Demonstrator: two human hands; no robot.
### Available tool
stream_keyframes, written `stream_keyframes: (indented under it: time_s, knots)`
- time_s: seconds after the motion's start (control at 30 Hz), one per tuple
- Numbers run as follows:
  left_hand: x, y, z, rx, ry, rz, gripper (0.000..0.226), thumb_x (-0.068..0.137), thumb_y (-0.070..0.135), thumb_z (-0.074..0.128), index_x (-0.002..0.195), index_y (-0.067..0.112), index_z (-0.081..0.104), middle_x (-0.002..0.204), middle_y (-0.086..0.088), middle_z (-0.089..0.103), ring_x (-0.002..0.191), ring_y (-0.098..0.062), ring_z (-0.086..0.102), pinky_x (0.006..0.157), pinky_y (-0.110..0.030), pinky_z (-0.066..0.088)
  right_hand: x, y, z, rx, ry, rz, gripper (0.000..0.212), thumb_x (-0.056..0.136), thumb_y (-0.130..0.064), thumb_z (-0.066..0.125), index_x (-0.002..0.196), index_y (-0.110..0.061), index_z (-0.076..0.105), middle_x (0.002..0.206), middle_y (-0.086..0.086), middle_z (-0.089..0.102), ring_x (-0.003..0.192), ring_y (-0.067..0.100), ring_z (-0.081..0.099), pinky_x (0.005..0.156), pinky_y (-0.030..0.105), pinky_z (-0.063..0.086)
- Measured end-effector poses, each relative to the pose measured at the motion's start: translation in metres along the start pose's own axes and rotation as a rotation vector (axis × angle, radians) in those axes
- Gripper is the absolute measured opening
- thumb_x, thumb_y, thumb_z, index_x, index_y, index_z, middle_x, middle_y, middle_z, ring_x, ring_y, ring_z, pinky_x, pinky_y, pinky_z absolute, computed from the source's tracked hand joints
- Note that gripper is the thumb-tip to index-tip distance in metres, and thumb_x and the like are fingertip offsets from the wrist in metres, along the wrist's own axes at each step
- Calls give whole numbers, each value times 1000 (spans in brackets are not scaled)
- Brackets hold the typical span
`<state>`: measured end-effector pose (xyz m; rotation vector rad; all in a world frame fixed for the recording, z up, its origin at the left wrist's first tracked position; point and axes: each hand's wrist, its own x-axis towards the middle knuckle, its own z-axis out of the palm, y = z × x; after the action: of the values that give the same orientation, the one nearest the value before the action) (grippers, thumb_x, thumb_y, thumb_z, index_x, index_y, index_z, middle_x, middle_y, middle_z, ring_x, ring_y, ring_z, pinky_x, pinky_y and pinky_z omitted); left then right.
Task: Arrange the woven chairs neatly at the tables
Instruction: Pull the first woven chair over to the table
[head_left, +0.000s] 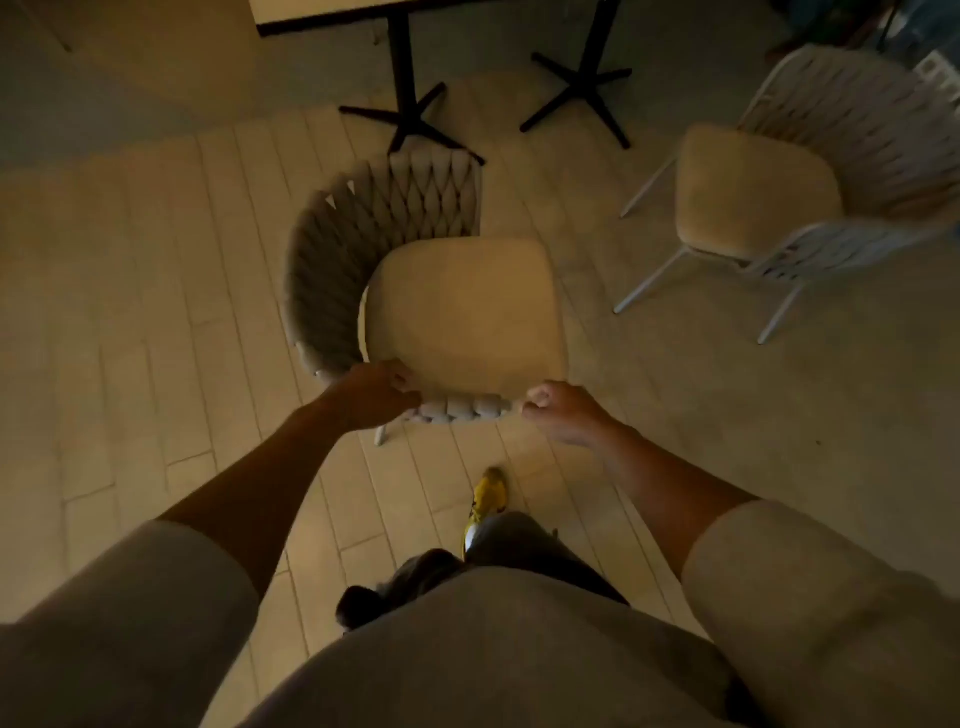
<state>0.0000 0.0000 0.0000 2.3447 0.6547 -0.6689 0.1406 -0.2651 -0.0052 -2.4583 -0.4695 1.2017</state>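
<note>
chair (462, 306) faces right; left hand (382, 392) and right hand (558, 410) curl round its near woven arm.

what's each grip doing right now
left grip: holds the chair by its woven rim.
right grip: holds the same rim.
</note>
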Motion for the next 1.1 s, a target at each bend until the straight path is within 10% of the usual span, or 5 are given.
stream_keyframes:
  time_s: [0.6, 0.8, 0.93, 1.1]
  knots:
    - [94, -97, -121, -117, -93, -10, 61, 96, 43, 68, 146, 13, 51, 143, -9, 57, 129, -30, 56, 112, -44, 44, 49, -84, 49, 81, 58, 223, 50, 102, -47, 59, 139, -14, 61, 145, 6, 62, 132, 26, 58, 97, 29, 44]
    - [111, -147, -167, -1, -164, 109, 62, 99, 46, 63, 151, 15, 47, 146, -7, 57, 133, -28, 54, 111, -40, 43, 60, -156, 115, 104, 51, 254, 24, 103, -36, 56, 109, -14, 64, 108, 8, 59, 114, 29, 57, 94, 40, 40]
    - [132, -185, -185, 343, -244, 266, 66, 101, 47, 57, 158, 22, 36, 159, -3, 43, 144, -25, 42, 116, -38, 37, 78, -189, 152, 132, 52, 211, 33, 97, -38, 57, 69, -26, 43, 76, 2, 50, 80, 32, 58, 72, 48, 48]
    - [182, -211, -198, 885, -204, 516, 78, 89, 43, 71, 156, 23, 36, 153, -4, 48, 138, -26, 47, 108, -40, 45, 107, -227, 183, 7, 63, 168, 32, 96, -52, 58, 114, -27, 67, 114, 7, 70, 111, 29, 65, 91, 39, 51]
